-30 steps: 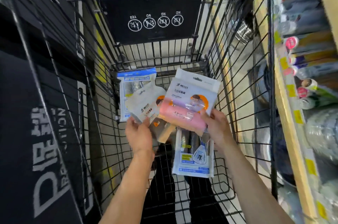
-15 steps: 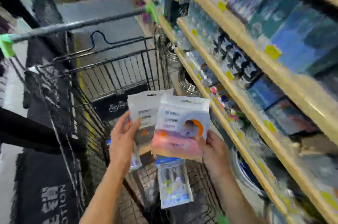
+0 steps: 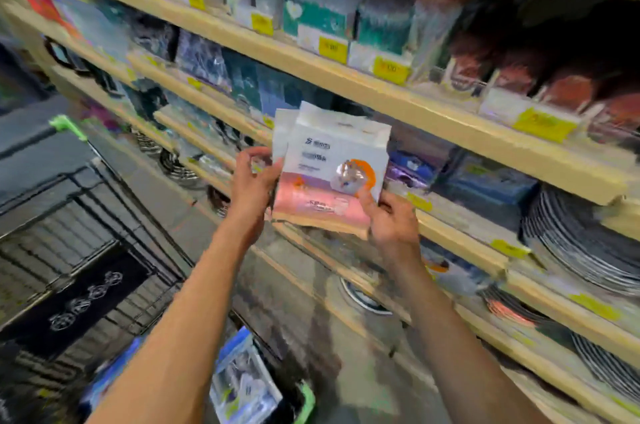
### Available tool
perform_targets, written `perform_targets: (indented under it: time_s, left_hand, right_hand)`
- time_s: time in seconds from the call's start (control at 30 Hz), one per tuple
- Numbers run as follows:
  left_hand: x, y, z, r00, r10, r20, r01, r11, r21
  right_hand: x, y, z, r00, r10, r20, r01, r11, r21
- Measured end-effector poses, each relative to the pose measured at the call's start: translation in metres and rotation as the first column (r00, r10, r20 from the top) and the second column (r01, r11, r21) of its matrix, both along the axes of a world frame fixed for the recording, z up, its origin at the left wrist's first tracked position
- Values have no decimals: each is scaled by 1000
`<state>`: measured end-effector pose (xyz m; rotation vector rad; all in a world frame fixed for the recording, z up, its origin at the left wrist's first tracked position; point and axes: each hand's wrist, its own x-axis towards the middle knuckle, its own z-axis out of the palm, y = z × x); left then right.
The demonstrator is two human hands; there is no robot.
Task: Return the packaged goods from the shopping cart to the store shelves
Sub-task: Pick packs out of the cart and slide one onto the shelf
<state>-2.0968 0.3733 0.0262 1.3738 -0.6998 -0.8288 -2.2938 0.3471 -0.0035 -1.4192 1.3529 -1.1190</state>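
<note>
Two white-and-pink packages (image 3: 332, 170) are stacked together, raised in front of the wooden store shelves (image 3: 398, 101). My left hand (image 3: 252, 188) grips their left edge. My right hand (image 3: 391, 219) holds the lower right corner. The rear package shows only as a white strip behind the front one. Below, the black wire shopping cart (image 3: 86, 215) holds blue-and-white packs (image 3: 242, 385) at the bottom of the view.
Shelves run diagonally across the right, packed with boxed goods and yellow price tags (image 3: 332, 49). Stacks of plates (image 3: 581, 243) and metal racks fill the lower shelves. The cart's green-tipped handle (image 3: 67, 125) sits at left. The picture is motion-blurred.
Both hands lifted the two packages out of the cart and up toward the shelves. My view swung from the cart's inside to the shelving.
</note>
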Motion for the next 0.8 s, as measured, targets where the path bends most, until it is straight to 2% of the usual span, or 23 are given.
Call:
perform_targets:
  time_s: [0.17, 0.3, 0.47, 0.6, 0.7, 0.73, 0.8]
  left_hand:
    - [-5, -55, -2, 986, -140, -92, 145, 988, 52]
    - [18, -94, -15, 986, -125, -114, 128, 991, 25]
    - [41, -146, -22, 982, -162, -99, 157, 986, -54]
    - [39, -191, -25, 973, -230, -12, 228, 967, -115]
    - [35, -216, -37, 975, -216, 42, 219, 971, -96]
    - [32, -218, -42, 977, -188, 96, 198, 975, -102]
    - [29, -215, -51, 950, -86, 300, 124, 986, -111]
  right_hand:
    - [-10, -27, -1, 997, -42, -70, 42, 999, 2]
    - [23, -52, 3, 984, -145, -102, 147, 989, 10]
    - [56, -91, 5, 936, -284, -209, 269, 958, -99]
    - [59, -113, -3, 883, -422, -204, 395, 904, -164]
    - [60, -118, -9, 820, -516, -248, 474, 855, -211]
    - [62, -117, -12, 796, -547, -261, 500, 836, -228]
    - [69, -116, -19, 746, -607, -274, 561, 795, -231]
